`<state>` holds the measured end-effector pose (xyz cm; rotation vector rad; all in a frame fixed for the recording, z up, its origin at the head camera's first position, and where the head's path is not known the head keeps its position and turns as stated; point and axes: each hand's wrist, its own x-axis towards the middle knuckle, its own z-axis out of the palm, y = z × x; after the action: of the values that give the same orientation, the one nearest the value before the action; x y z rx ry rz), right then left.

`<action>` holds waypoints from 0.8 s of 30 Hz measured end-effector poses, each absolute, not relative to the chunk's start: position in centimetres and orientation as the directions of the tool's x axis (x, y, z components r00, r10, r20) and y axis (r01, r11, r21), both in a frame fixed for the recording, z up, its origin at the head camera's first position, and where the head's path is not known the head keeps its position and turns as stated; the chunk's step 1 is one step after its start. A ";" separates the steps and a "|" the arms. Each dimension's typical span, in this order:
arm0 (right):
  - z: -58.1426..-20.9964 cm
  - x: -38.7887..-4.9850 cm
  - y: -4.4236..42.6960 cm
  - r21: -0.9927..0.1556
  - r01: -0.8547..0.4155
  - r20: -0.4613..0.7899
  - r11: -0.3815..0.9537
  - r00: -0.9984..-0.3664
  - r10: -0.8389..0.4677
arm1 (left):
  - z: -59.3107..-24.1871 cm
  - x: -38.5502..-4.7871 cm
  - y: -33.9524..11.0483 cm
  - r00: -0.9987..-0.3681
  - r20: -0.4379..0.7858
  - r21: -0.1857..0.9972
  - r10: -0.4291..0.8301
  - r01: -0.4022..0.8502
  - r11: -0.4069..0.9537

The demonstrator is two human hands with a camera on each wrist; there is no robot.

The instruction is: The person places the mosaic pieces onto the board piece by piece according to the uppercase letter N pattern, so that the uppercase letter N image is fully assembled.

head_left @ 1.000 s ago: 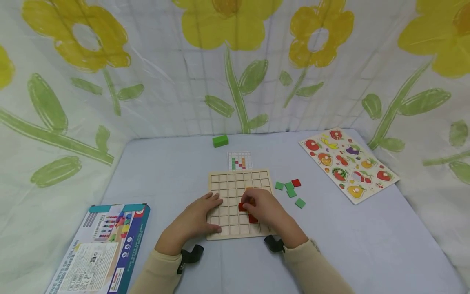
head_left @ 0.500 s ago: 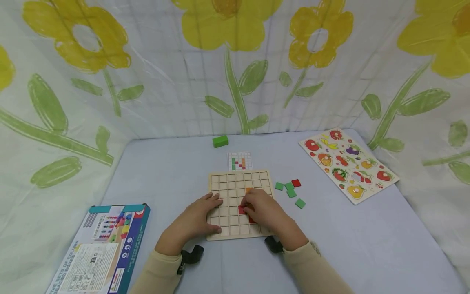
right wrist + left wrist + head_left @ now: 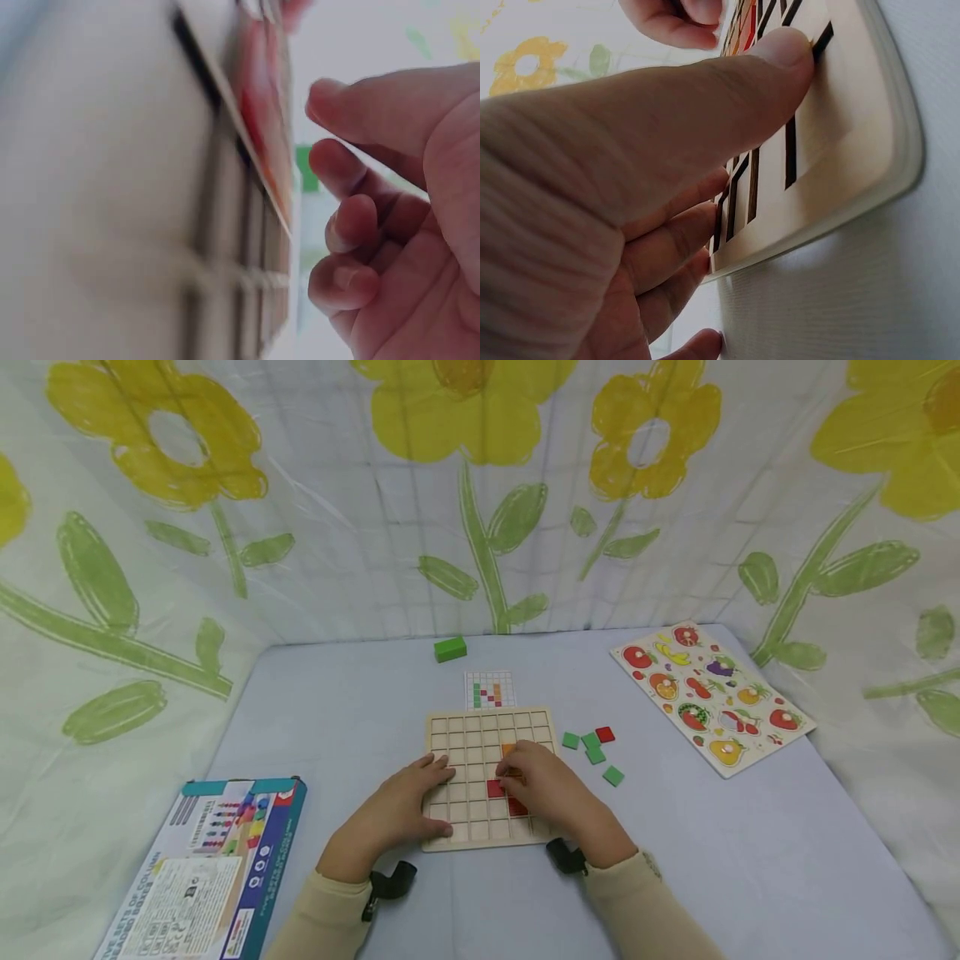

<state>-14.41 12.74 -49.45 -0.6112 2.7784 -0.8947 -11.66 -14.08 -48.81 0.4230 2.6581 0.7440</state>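
- On the pale blue worktop [image 3: 750, 860], between its left and right edges, a flat, pale wooden board with square spaces [image 3: 462, 831] is lying.
- Near the middle of the board, a thin red square tile [image 3: 495, 788] is sitting in one space. A second red tile [image 3: 518, 807] is sitting close by, a bit nearer the board's near edge and right edge. A thin orange square tile [image 3: 508, 749] is peeking out farther back, partly hidden by fingers.
- Over the board, the right hand [image 3: 542, 785] is hovering with bent fingers. Its thumb and first finger are staying a little apart and holding nothing: the right wrist view is showing a gap between their tips, and air between them and the board.
- The first red tile is lying just left of those fingertips, toward the board's left edge. It is looking square, so no long side is pointing any way. The right hand is being the nearer one.
- The left hand [image 3: 397, 799] is resting on the board's left edge, fingers spread, thumb by the near left corner. It is gripping nothing.
- Past the board's right edge, four thin green square tiles [image 3: 595, 754] and a loose red tile [image 3: 604, 734] are lying, nearer the right hand.
- By the board's far edge, a small white grid card [image 3: 490, 689] is lying.
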 end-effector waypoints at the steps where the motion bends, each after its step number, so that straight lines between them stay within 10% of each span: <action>1: -49.3 -14.8 13.4 -0.602 -0.313 -0.025 0.734 -0.912 -0.409 | -48.8 -11.7 -14.1 -0.895 -0.247 0.543 0.371 0.189 0.818; 13: -50.1 -18.8 26.0 -0.629 -0.027 -0.048 0.777 -0.996 -0.073 | -48.5 -11.6 -14.1 -0.895 -0.241 0.547 0.375 0.194 0.815; 24: -51.5 -18.8 27.9 -0.630 0.027 -0.121 0.776 -0.991 -0.064 | -48.5 -11.4 -14.1 -0.899 -0.236 0.545 0.370 0.193 0.816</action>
<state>-18.80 27.86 -51.54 -0.0303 2.8313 -1.0073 -11.42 -14.13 -48.49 0.4273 2.6679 0.7506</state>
